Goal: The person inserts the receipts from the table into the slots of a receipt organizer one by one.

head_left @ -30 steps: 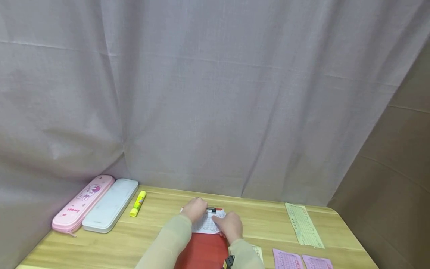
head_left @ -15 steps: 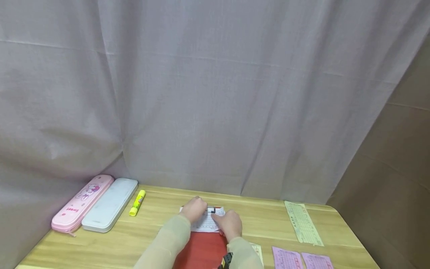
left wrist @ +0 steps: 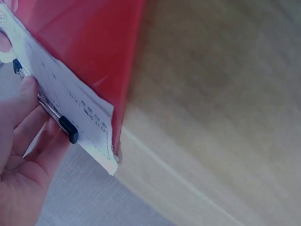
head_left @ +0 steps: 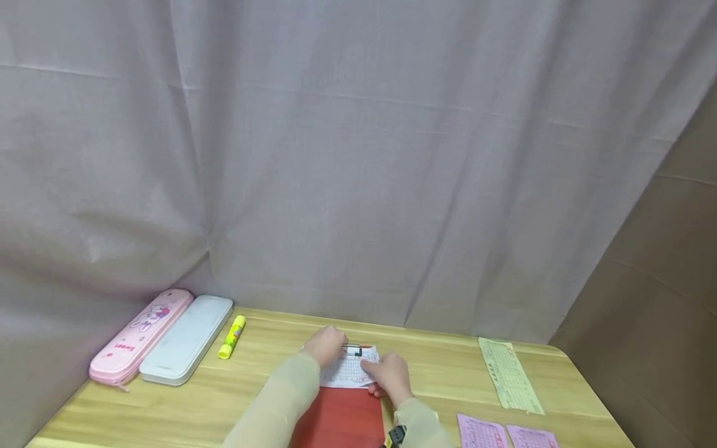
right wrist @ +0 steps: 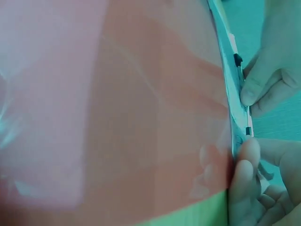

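Note:
A red clipboard [head_left: 340, 417] lies on the table, a white printed slip of paper [head_left: 343, 373] across its far end. The slip sits by the board's wire clip [left wrist: 54, 113], which has black end caps. My left hand [head_left: 325, 346] grips the middle of this clip, thumb on one side and curled fingers on the other, as the left wrist view shows. At the slip's right edge, my right hand [head_left: 391, 376] pinches the paper between thumb and fingers, close to the board's corner. Whether the slip passes under the clip is hard to tell.
Leftward lie a pink pencil case [head_left: 141, 336], a pale grey case [head_left: 187, 340] and a yellow glue stick [head_left: 232, 337]. On the right are a yellow-green slip [head_left: 510, 376] and two purple slips [head_left: 482, 432]. A grey curtain [head_left: 358, 174] hangs behind the table [head_left: 448, 379].
My right hand has shifted slightly right along with the slip's right edge, its fingers now showing below the paper. The left hand stays at the clip. The head view drifts a little.

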Demonstrator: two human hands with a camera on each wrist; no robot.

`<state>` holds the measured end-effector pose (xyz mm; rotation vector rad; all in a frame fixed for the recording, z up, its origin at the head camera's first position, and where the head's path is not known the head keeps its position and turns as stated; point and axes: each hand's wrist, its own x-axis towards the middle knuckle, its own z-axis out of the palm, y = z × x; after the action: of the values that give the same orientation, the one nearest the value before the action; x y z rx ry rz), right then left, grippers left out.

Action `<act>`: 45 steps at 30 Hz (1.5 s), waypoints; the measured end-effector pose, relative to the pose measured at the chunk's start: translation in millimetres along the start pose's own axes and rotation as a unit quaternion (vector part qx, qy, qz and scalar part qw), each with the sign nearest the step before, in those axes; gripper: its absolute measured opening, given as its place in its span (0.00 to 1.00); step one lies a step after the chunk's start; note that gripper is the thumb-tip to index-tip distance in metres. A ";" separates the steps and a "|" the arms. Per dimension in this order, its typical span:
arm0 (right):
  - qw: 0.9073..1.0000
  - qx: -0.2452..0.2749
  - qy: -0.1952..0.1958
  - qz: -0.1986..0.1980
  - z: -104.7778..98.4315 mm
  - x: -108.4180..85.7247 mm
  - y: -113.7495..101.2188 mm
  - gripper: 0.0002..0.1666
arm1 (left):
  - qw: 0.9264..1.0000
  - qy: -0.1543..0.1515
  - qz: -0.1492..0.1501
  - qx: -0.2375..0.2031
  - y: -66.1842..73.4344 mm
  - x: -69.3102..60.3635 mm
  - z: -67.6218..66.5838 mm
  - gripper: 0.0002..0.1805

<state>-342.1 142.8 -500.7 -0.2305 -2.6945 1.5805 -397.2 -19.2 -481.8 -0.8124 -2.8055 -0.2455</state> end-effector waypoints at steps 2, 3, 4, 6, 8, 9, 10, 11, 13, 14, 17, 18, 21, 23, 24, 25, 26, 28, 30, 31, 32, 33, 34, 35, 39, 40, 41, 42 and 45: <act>1.000 0.015 -0.003 0.002 -3.9 -0.8 -0.9 0.12 | 1.000 -0.001 0.001 0.001 0.2 1.1 -0.1 0.05; 1.000 0.013 0.001 0.000 -5.9 -1.2 -1.9 0.12 | 1.000 -0.002 -0.001 -0.001 0.7 1.5 -0.2 0.05; 1.000 0.006 0.008 -0.006 -7.9 -1.4 -2.7 0.12 | 1.000 -0.004 -0.004 -0.005 1.2 1.8 -0.3 0.05; 0.999 -0.018 0.026 -0.017 -12.1 -0.8 -4.8 0.13 | 1.000 -0.009 -0.013 -0.016 2.5 1.9 -1.0 0.06; 0.997 -0.047 0.043 -0.031 -16.7 1.0 -6.3 0.12 | 0.999 -0.013 -0.021 -0.026 3.7 1.4 -2.0 0.07; 0.996 -0.059 0.048 -0.038 -19.4 2.3 -6.8 0.11 | 0.999 -0.012 -0.022 -0.028 4.0 1.0 -2.5 0.07; 0.995 -0.067 0.051 -0.044 -22.0 3.9 -7.0 0.10 | 0.999 -0.011 -0.023 -0.029 4.0 0.6 -2.7 0.07; 0.995 -0.076 0.052 -0.050 -24.8 5.4 -7.2 0.10 | 0.999 -0.008 -0.023 -0.029 3.8 0.3 -3.0 0.07; 0.993 -0.091 0.050 -0.063 -30.3 8.7 -6.6 0.10 | 0.999 -0.003 -0.020 -0.026 2.5 -0.3 -2.8 0.07; 0.992 -0.093 0.047 -0.068 -33.2 10.0 -6.2 0.10 | 0.999 -0.001 -0.020 -0.026 1.7 -0.6 -2.9 0.07; 0.990 -0.107 0.040 -0.077 -42.2 13.4 -4.5 0.11 | 0.999 0.005 -0.018 -0.030 -1.2 -1.4 -2.7 0.07; 0.990 -0.110 0.038 -0.079 -45.5 14.5 -3.5 0.11 | 0.999 0.004 -0.019 -0.031 -2.2 -1.7 -2.6 0.07; 0.988 -0.125 0.034 -0.086 -56.9 17.7 0.3 0.11 | 0.999 0.004 -0.025 -0.037 -4.5 -3.3 -3.2 0.08; 0.985 -0.139 0.030 -0.095 -65.4 21.1 4.6 0.12 | 0.999 0.004 -0.028 -0.038 -5.9 -4.9 -3.0 0.08; 0.984 -0.147 0.029 -0.099 -69.9 23.1 7.2 0.12 | 0.999 0.003 -0.030 -0.039 -6.6 -5.9 -2.9 0.08; 0.982 -0.155 0.026 -0.101 -74.7 25.1 10.0 0.12 | 0.999 0.002 -0.032 -0.041 -7.2 -6.8 -2.6 0.09; 0.980 -0.165 0.024 -0.107 -79.9 27.7 13.1 0.11 | 0.999 0.002 -0.034 -0.042 -7.8 -7.7 -2.2 0.09; 0.975 -0.182 0.024 -0.121 -91.1 32.8 19.5 0.11 | 0.998 0.002 -0.038 -0.047 -8.6 -9.0 -1.2 0.09; 0.971 -0.197 0.027 -0.134 -104.0 37.7 26.6 0.10 | 0.998 0.000 -0.042 -0.051 -9.1 -9.3 0.3 0.10; 0.967 -0.207 0.030 -0.142 -111.2 40.0 30.0 0.10 | 0.998 0.001 -0.044 -0.051 -9.3 -9.0 1.5 0.10; 0.962 -0.222 0.035 -0.152 -118.7 42.3 33.9 0.10 | 0.998 0.003 -0.043 -0.050 -9.1 -8.6 2.5 0.10; 0.960 -0.232 0.036 -0.153 -126.7 43.6 37.5 0.10 | 0.998 0.004 -0.042 -0.047 -8.8 -7.9 3.7 0.10; 0.957 -0.244 0.037 -0.154 -135.1 44.9 41.4 0.10 | 0.998 0.005 -0.040 -0.045 -8.3 -7.2 4.4 0.10; 0.953 -0.257 0.040 -0.154 -143.5 46.1 45.8 0.11 | 0.998 0.004 -0.040 -0.043 -7.5 -6.3 5.0 0.10; 0.941 -0.302 0.054 -0.146 -177.4 48.5 63.3 0.15 | 0.998 -0.006 -0.042 -0.036 -2.2 -3.6 7.4 0.09; 0.938 -0.308 0.061 -0.147 -185.1 49.3 67.7 0.15 | 0.998 -0.008 -0.043 -0.036 -0.6 -3.2 7.5 0.08; 0.936 -0.314 0.066 -0.144 -192.5 50.0 71.2 0.15 | 0.998 -0.011 -0.045 -0.035 0.7 -2.7 8.4 0.08; 0.936 -0.317 0.070 -0.137 -199.3 50.8 74.1 0.16 | 0.998 -0.012 -0.045 -0.035 1.9 -2.6 8.5 0.08; 0.936 -0.325 0.077 -0.109 -215.1 54.0 81.0 0.22 | 0.999 -0.008 -0.041 -0.033 3.8 -4.0 6.9 0.08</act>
<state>-368.0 375.4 -469.1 -0.0444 -2.8858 0.5500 -392.9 -16.6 -489.1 -0.7177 -2.8630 -0.3491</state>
